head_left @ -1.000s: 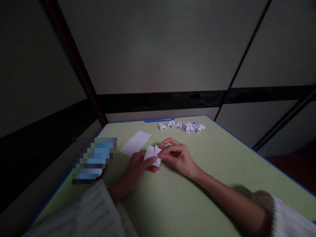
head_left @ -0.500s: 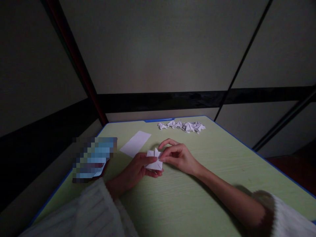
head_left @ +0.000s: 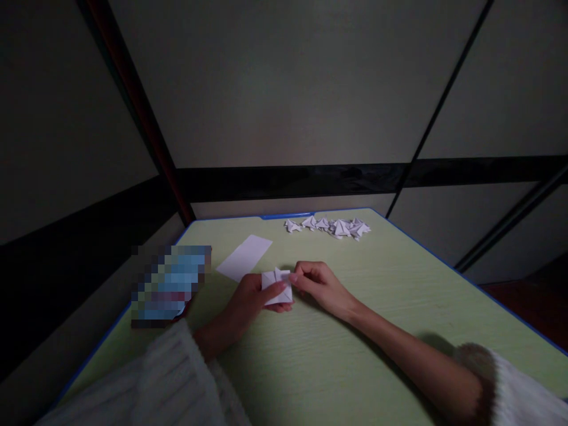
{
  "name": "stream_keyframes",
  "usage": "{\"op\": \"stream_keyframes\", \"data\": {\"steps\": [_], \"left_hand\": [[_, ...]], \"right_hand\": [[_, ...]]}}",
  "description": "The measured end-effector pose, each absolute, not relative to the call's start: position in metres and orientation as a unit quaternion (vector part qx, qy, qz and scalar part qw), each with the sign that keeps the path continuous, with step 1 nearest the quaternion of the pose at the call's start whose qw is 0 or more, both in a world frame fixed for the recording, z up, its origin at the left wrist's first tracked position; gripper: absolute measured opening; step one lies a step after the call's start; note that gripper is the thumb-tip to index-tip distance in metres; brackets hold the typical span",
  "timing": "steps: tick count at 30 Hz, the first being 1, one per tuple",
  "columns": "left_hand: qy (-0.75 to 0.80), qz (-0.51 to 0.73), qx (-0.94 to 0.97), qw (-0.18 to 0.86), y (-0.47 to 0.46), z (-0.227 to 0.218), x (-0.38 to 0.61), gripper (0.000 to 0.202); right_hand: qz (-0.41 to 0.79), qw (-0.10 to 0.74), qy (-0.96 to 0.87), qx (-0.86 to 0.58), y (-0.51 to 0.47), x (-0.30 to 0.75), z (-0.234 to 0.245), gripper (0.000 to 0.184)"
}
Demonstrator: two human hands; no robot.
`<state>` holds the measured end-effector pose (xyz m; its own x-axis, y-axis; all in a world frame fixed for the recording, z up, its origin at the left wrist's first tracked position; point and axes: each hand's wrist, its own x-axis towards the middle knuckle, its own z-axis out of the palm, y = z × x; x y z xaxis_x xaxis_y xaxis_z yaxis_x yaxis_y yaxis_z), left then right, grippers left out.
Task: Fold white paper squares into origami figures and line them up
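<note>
A small white folded paper (head_left: 280,297) with crease lines and a raised point on its far side is between my hands. My left hand (head_left: 254,296) grips it from the left, thumb on top and fingers underneath. At its far right corner, my right hand (head_left: 316,278) pinches the edge with the thumb and curled index finger; the exact contact is partly hidden. A flat white sheet of paper (head_left: 245,257) lies on the table just beyond my left hand.
Several folded white paper figures (head_left: 341,228) sit in a row near the far edge of the light green table (head_left: 381,266). A blurred-out flat device (head_left: 173,284) lies at the left. Panelled walls (head_left: 284,89) rise behind the table.
My right hand's raised index finger has curled in, and the hand has shifted slightly right to the paper's far right corner. My left thumb has moved a little to the right over the paper.
</note>
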<state>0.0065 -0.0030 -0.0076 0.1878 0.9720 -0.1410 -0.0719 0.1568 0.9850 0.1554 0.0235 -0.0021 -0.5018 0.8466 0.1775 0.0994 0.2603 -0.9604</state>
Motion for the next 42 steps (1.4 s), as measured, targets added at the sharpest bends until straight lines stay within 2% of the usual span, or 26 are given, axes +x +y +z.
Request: {"op": "stream_keyframes", "data": {"steps": [4, 11, 21, 28, 37, 42], "left_hand": [[0.474, 0.435, 0.483, 0.594, -0.004, -0.007, 0.006, 0.022], [0.455, 0.459, 0.472, 0.600, -0.004, -0.007, 0.007, 0.017], [0.466, 0.471, 0.544, 0.515, -0.010, 0.004, 0.003, 0.021], [0.426, 0.413, 0.563, 0.575, -0.006, -0.007, 0.006, 0.019], [0.396, 0.439, 0.554, 0.586, -0.002, -0.009, 0.002, 0.015], [0.358, 0.433, 0.560, 0.609, -0.006, -0.009, 0.000, 0.018]], "right_hand": [[0.535, 0.343, -0.703, -0.319, 0.023, 0.154, -0.004, 0.030], [0.551, 0.351, -0.704, -0.279, 0.024, 0.155, -0.006, 0.030], [0.571, 0.345, -0.701, -0.251, 0.020, 0.152, -0.005, 0.030], [0.623, 0.320, -0.675, -0.230, 0.019, 0.150, -0.004, 0.030], [0.631, 0.335, -0.656, -0.244, 0.022, 0.152, -0.002, 0.033], [0.685, 0.341, -0.615, -0.193, 0.018, 0.151, -0.007, 0.030]]}}
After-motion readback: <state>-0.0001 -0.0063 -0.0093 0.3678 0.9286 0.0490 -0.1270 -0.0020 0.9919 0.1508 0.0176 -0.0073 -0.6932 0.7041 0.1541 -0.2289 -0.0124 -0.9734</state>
